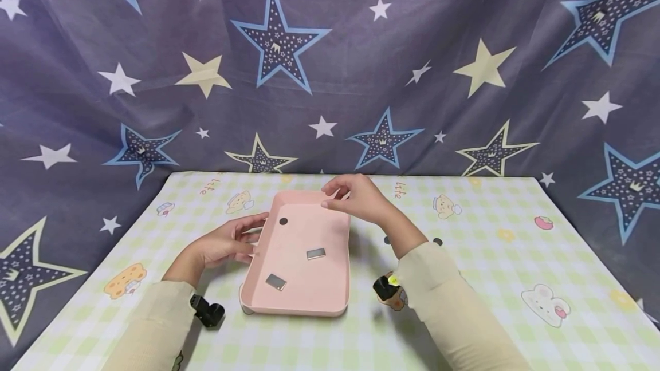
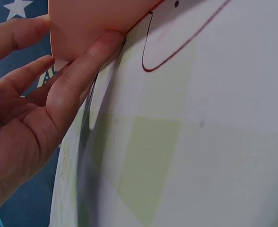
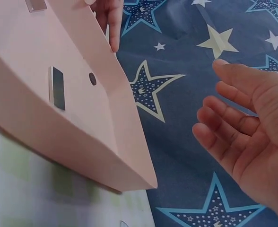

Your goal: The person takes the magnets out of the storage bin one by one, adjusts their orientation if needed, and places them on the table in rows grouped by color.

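Note:
A pink rectangular tray (image 1: 309,296) is in the middle of the table. Inside it lie a small black disc (image 1: 283,221) and two small silvery-grey rectangular pieces, one right of centre (image 1: 316,253), one near the front left (image 1: 275,282); their exact kind cannot be told. My left hand (image 1: 227,242) touches the tray's left wall from outside, its fingers and thumb extended and spread along it. Beside the far right corner is my right hand (image 1: 356,196), which the right wrist view shows apart from the tray, with loosely bent fingers and an empty palm.
A green-and-white checked cloth (image 1: 490,302) with cartoon prints covers the table. Behind it hangs a dark curtain (image 1: 350,73) with stars. Each wrist carries a small black camera, one on the left (image 1: 207,311), one on the right (image 1: 387,288).

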Demonstrator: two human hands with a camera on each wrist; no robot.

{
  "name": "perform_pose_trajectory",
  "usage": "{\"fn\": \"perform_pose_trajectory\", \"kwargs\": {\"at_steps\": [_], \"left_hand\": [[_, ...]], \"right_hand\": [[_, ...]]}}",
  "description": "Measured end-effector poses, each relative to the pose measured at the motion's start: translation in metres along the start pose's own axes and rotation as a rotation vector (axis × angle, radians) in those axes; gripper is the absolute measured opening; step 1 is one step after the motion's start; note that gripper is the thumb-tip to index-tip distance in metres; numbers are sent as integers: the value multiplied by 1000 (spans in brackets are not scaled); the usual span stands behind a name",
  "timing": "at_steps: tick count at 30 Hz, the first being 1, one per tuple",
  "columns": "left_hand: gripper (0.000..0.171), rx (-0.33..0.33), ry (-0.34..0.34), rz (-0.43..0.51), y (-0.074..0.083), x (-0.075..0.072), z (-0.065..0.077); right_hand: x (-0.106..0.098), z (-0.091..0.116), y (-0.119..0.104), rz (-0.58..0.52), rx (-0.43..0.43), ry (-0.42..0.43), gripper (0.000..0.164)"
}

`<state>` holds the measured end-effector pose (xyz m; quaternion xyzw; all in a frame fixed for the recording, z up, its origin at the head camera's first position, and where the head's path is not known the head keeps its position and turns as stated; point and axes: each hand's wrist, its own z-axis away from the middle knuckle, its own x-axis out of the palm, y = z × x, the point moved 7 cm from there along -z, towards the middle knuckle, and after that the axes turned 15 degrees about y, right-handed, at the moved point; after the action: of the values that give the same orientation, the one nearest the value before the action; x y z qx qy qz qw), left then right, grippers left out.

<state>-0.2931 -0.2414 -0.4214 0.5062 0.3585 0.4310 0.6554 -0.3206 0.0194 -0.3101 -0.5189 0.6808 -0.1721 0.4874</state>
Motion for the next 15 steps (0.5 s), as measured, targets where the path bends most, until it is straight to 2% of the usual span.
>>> {"fn": "perform_pose_trajectory", "kwargs": {"at_steps": [15], "left_hand": [[90,-9,7,1,1,0,1]], "right_hand": [[42,-10,18,29,127,-43,21]]}}
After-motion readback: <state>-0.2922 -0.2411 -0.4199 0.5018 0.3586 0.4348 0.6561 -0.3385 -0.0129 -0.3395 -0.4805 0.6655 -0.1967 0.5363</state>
